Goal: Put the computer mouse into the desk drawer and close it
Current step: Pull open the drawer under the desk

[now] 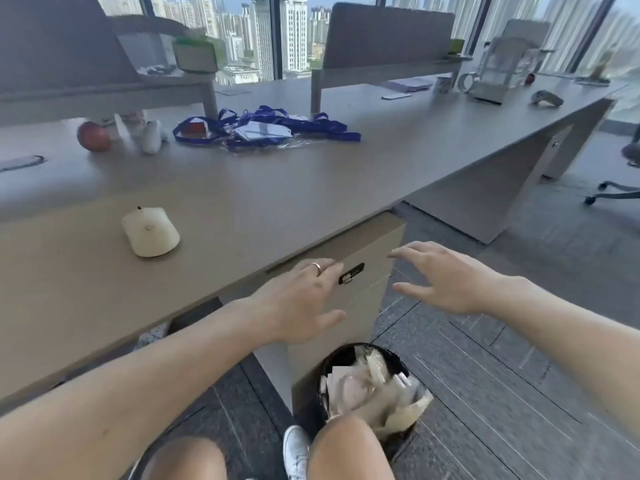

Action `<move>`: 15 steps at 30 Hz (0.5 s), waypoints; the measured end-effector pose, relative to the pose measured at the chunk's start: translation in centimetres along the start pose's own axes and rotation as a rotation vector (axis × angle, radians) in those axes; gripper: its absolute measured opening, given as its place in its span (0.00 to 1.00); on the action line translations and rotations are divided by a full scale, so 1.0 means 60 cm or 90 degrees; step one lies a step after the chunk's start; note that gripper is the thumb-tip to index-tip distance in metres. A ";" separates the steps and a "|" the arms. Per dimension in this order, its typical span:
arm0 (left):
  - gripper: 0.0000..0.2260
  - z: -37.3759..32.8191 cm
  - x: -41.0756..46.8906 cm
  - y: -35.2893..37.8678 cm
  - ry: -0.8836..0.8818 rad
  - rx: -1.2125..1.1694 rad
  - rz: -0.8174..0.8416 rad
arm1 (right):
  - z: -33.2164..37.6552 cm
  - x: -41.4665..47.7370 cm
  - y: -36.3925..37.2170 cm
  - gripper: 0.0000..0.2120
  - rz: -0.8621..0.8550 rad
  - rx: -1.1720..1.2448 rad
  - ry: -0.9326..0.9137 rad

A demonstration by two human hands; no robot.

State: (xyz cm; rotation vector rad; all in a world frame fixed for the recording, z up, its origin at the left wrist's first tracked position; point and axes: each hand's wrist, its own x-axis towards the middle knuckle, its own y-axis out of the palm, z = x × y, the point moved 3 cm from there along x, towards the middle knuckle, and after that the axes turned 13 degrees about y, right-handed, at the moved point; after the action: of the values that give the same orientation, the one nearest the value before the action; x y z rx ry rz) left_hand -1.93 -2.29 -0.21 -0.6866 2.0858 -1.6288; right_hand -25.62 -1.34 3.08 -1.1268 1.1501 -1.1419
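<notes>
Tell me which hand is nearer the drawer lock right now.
Left. The left hand lies on the drawer front with its fingers just beside the lock; the right hand hovers open off to the lock's right.

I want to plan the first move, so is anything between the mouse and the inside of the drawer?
Yes: the drawer itself is shut under the desk edge. The white mouse lies alone on the desktop, nothing around it. Both the left hand and right hand are empty at the drawer front.
</notes>
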 end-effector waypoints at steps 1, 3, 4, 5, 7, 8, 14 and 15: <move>0.36 0.008 0.007 0.012 -0.027 0.012 0.009 | 0.004 0.008 0.018 0.30 0.000 0.003 0.003; 0.35 0.030 0.016 0.037 -0.084 0.045 0.008 | 0.014 0.029 0.058 0.27 0.011 0.035 0.034; 0.34 0.039 0.017 0.045 -0.108 0.067 -0.002 | 0.024 0.039 0.080 0.25 0.030 0.067 0.061; 0.33 0.044 0.020 0.054 -0.122 0.092 -0.016 | 0.028 0.055 0.103 0.24 0.039 0.111 0.088; 0.29 0.046 0.025 0.068 -0.132 0.151 -0.041 | 0.037 0.091 0.141 0.19 0.057 0.211 0.155; 0.28 0.044 0.027 0.067 -0.135 0.174 -0.051 | 0.041 0.107 0.158 0.18 0.075 0.264 0.193; 0.39 0.036 0.033 0.048 -0.152 0.216 -0.005 | 0.068 0.160 0.225 0.14 0.240 0.770 0.441; 0.39 0.035 0.032 0.043 -0.151 0.214 0.002 | 0.073 0.161 0.223 0.11 0.252 0.850 0.457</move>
State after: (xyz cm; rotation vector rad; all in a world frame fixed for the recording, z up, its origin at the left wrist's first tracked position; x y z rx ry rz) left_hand -2.57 -4.57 -3.23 -0.7186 1.5987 -1.7436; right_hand -19.72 -9.61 -10.64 0.5475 0.7329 -1.5957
